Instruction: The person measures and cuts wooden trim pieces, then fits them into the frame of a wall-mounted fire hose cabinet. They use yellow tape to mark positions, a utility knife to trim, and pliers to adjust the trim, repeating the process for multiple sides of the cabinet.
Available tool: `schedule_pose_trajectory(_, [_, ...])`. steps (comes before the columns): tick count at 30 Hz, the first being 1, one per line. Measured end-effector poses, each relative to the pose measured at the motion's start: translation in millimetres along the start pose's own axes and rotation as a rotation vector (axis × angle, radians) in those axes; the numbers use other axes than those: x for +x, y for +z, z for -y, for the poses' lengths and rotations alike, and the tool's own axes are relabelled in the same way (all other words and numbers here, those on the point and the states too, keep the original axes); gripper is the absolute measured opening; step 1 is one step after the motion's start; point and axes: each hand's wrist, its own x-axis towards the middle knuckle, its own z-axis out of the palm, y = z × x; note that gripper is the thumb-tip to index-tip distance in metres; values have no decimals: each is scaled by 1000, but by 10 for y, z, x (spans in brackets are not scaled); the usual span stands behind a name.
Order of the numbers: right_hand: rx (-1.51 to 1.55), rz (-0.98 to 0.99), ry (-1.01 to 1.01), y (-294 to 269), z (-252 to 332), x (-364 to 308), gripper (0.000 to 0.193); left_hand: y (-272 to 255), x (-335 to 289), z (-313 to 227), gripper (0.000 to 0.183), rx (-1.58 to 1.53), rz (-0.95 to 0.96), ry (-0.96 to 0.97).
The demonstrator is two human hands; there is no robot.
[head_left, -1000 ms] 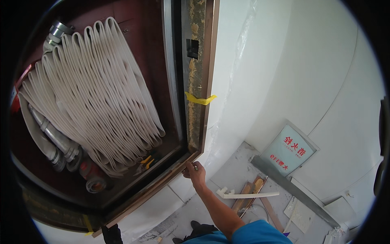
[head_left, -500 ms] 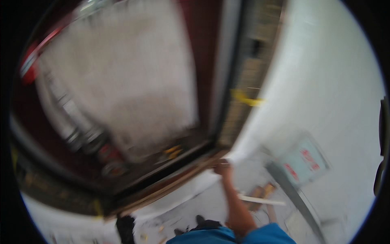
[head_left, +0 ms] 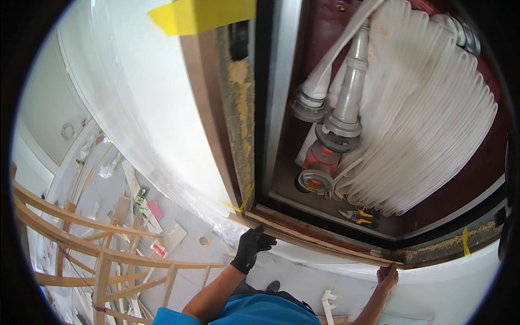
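In front of me a wooden trim strip (head_left: pixel 319 245) runs along the lower edge of a recessed fire hose cabinet. My left hand (head_left: pixel 251 248), in a black glove, is at the strip's left part, fingers apart and a fingertip up against its front edge. My bare right hand (head_left: pixel 387 277) pinches the strip's right end, with some of its fingers hidden. Inside the cabinet hang a folded white hose (head_left: pixel 417 119) and a metal nozzle (head_left: pixel 349 103). A red valve (head_left: pixel 319 161) and pliers with yellow handles (head_left: pixel 362 217) are at the cabinet's bottom.
Yellow tape (head_left: pixel 203 15) sticks to the upright brown trim (head_left: pixel 208 108). Filler foam (head_left: pixel 239 97) shows in the gap beside the frame. A wooden rack (head_left: pixel 103 265) stands at lower left. Scrap boards (head_left: pixel 132 187), a tape roll (head_left: pixel 203 241) and a white pipe piece (head_left: pixel 328 303) lie on the floor.
The view has swung left and sharpened, so the cabinet now sits at the right. Both hands remain near the two ends of its lower edge.
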Motion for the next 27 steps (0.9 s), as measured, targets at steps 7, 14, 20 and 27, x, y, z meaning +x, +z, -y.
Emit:
schedule_pose_trajectory(7, [-68, -164, 6, 7, 60, -93, 34, -55, 78, 46, 36, -71, 45, -34])
schedule_pose_trajectory(14, [-389, 553, -437, 1296, 198, -1794, 40, -12, 71, 100, 32, -129, 47, -38])
schedule_pose_trajectory(20, [-345, 1248, -275, 2962, 154, -3067, 17, -73, 100, 303, 21, -171, 93, 175])
schedule_pose_trajectory(27, [-491, 1252, -463, 3224, -161, -2972, 12, -27, 77, 238, 12, -203, 77, 148])
